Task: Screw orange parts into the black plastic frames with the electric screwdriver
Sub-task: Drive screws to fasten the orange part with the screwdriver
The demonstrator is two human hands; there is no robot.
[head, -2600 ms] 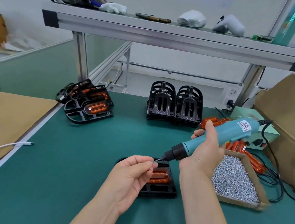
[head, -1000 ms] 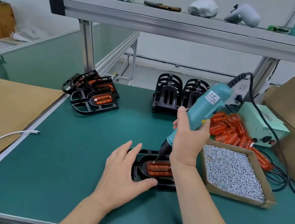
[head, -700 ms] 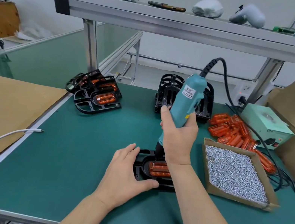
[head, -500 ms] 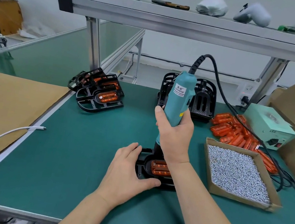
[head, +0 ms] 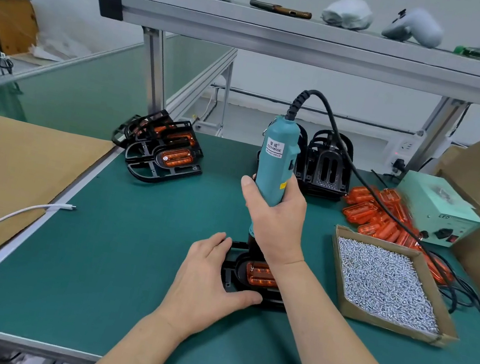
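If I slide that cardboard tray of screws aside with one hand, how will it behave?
The cardboard tray is filled with small metal screws, so it is probably heavy for its size. Its walls look thin and low, so it may flex and spill if lifted by one edge.

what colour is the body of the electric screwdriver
Teal, with a black cord; the head view shows the electric screwdriver clearly.

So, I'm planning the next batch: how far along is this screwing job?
Looks done: the stacked frames back left carry orange parts. In hand: the right hand holds the electric screwdriver upright on a black frame with its orange part seated; the left hand steadies it. Left: empty frames and loose orange parts behind.
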